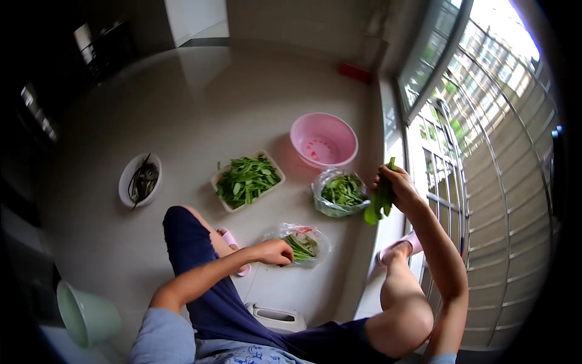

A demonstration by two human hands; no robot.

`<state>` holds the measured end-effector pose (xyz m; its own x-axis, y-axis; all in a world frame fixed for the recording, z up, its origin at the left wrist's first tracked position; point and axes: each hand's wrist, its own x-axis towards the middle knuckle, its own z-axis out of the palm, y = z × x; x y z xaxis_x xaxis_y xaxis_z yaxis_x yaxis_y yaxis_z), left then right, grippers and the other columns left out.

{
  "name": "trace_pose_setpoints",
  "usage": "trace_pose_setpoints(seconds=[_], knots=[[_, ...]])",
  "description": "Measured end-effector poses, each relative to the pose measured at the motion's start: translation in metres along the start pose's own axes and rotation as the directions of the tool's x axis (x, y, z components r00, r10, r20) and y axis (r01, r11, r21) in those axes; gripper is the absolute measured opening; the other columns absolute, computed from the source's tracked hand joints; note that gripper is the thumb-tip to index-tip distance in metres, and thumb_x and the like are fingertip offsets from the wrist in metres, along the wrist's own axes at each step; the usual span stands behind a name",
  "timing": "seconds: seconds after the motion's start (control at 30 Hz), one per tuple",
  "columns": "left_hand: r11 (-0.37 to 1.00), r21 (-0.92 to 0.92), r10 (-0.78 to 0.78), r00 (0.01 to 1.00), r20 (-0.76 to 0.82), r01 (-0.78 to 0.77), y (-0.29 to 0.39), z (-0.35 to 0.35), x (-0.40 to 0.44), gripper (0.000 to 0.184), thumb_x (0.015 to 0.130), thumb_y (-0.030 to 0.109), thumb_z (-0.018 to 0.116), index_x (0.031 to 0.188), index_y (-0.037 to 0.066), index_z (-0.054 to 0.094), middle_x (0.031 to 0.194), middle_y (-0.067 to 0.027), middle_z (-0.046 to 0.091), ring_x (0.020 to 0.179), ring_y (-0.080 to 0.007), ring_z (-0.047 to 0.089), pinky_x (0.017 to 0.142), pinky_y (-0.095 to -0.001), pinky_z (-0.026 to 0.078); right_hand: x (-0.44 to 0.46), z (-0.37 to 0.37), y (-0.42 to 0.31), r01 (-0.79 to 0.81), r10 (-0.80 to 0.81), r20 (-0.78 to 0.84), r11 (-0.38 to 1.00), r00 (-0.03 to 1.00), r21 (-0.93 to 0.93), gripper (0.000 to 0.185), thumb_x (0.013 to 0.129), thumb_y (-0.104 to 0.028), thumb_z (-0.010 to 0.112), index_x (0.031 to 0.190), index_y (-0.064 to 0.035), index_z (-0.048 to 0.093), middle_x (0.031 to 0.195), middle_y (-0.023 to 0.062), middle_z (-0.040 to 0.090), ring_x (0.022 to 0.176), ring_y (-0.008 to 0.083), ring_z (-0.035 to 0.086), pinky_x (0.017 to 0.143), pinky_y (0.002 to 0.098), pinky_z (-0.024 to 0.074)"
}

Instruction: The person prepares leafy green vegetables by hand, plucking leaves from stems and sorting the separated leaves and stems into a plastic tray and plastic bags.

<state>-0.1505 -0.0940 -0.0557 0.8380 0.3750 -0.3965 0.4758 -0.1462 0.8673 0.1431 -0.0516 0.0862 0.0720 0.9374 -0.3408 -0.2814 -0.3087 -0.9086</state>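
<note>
My right hand is raised at the right, its fingers closed around a bunch of leafy greens whose leaves hang down. My left hand is low in the middle, fingers curled together at the left edge of a clear plastic bag. Green stems lie in that bag, right beside the fingertips. Whatever those fingers may hold is hidden. Below my right hand stands another plastic bag with leafy greens inside.
A cream rectangular basket full of leafy greens stands left of the bags. Behind them is a pink basin. Farther left sits a white bowl with dark, thin stalks. A pale green bin is at lower left; a barred window borders the right.
</note>
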Motion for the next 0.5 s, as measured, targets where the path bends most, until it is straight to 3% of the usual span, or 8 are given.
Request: trace_pose_setpoints(seconds=[0.13, 0.17, 0.23, 0.3, 0.4, 0.43, 0.47, 0.5], knots=[[0.89, 0.429, 0.114, 0.987, 0.115, -0.153, -0.002, -0.015, 0.014, 0.014, 0.062, 0.01, 0.053, 0.073, 0.005, 0.06, 0.07, -0.0116, 0.059, 0.065, -0.0241, 0.057, 0.058, -0.0328, 0.044, 0.037, 0.044, 0.004, -0.038, 0.048, 0.032, 0.967, 0.998, -0.252, 0.01, 0.082, -0.012, 0.043, 0.078, -0.0033, 0.044, 0.061, 0.0057, 0.045, 0.049, 0.0155, 0.047, 0.047, 0.029, 0.0454], [0.897, 0.416, 0.12, 0.988, 0.094, -0.149, -0.008, -0.017, 0.019, 0.014, 0.062, 0.01, 0.053, 0.073, 0.005, 0.06, 0.07, -0.0116, 0.059, 0.065, -0.0241, 0.057, 0.058, -0.0328, 0.044, 0.05, 0.056, 0.013, -0.054, 0.072, 0.048, 0.95, 0.996, -0.307, 0.01, 0.082, -0.012, 0.044, 0.078, -0.0034, 0.045, 0.061, 0.0053, 0.045, 0.049, 0.0152, 0.046, 0.046, 0.0287, 0.045], [0.774, 0.631, 0.04, 0.998, 0.041, -0.057, -0.026, -0.012, 0.029, 0.013, 0.06, 0.005, 0.05, 0.069, 0.004, 0.059, 0.067, -0.0127, 0.058, 0.066, -0.0283, 0.056, 0.057, -0.0352, 0.044, 0.074, 0.086, 0.041, -0.144, 0.147, -0.011, 0.952, 0.989, -0.271, 0.001, 0.075, -0.004, 0.046, 0.076, -0.0039, 0.045, 0.061, 0.006, 0.043, 0.049, 0.0163, 0.046, 0.045, 0.0292, 0.0451], [0.841, 0.541, 0.083, 0.991, -0.108, -0.011, -0.041, -0.001, 0.027, 0.012, 0.056, 0.005, 0.05, 0.065, 0.002, 0.057, 0.067, -0.015, 0.057, 0.067, -0.03, 0.056, 0.056, -0.0373, 0.044, 0.102, 0.108, 0.081, -0.265, 0.272, 0.023, 0.952, 0.962, -0.155, 0.011, 0.071, 0.001, 0.046, 0.082, -0.002, 0.043, 0.065, 0.0083, 0.044, 0.053, 0.019, 0.048, 0.049, 0.0328, 0.0473], [0.725, 0.681, 0.111, 0.993, 0.03, -0.102, -0.029, 0.007, 0.018, 0.008, 0.055, 0.007, 0.051, 0.06, 0.001, 0.055, 0.063, -0.0148, 0.055, 0.061, -0.0277, 0.056, 0.049, -0.0375, 0.042, 0.151, 0.127, 0.15, -0.446, 0.443, 0.056, 0.894, 0.895, 0.041, 0.017, 0.07, 0.003, 0.047, 0.085, 0.0009, 0.04, 0.07, 0.0121, 0.045, 0.062, 0.026, 0.05, 0.062, 0.0396, 0.0475], [0.628, 0.749, 0.415, 0.905, -0.093, -0.211, -0.031, 0.014, 0.013, 0.006, 0.055, 0.009, 0.051, 0.057, 0.003, 0.053, 0.059, -0.0126, 0.053, 0.057, -0.0251, 0.054, 0.047, -0.0363, 0.04, 0.169, 0.132, 0.17, -0.481, 0.477, 0.063, 0.874, 0.877, 0.073, 0.014, 0.071, 0.003, 0.047, 0.083, 0.0025, 0.041, 0.07, 0.0138, 0.045, 0.064, 0.0275, 0.05, 0.065, 0.0406, 0.0464], [0.498, 0.825, 0.679, 0.712, -0.18, -0.266, -0.033, 0.021, 0.011, 0.006, 0.056, 0.011, 0.051, 0.054, 0.005, 0.052, 0.055, -0.0104, 0.051, 0.053, -0.0226, 0.052, 0.045, -0.0351, 0.038, 0.189, 0.137, 0.19, -0.516, 0.509, 0.087, 0.847, 0.856, 0.126, 0.012, 0.071, 0.002, 0.046, 0.082, 0.0032, 0.041, 0.07, 0.0145, 0.045, 0.065, 0.0284, 0.05, 0.067, 0.0419, 0.0455], [0.487, 0.853, 0.669, 0.708, -0.224, -0.189, -0.035, 0.029, 0.014, 0.007, 0.058, 0.014, 0.048, 0.053, 0.01, 0.05, 0.052, -0.0056, 0.048, 0.051, -0.0186, 0.048, 0.045, -0.0325, 0.034, 0.203, 0.143, 0.206, -0.549, 0.537, 0.114, 0.816, 0.836, 0.179, 0.01, 0.072, 0.002, 0.045, 0.081, 0.004, 0.041, 0.07, 0.0152, 0.045, 0.067, 0.0293, 0.05, 0.068, 0.0432, 0.0446]])
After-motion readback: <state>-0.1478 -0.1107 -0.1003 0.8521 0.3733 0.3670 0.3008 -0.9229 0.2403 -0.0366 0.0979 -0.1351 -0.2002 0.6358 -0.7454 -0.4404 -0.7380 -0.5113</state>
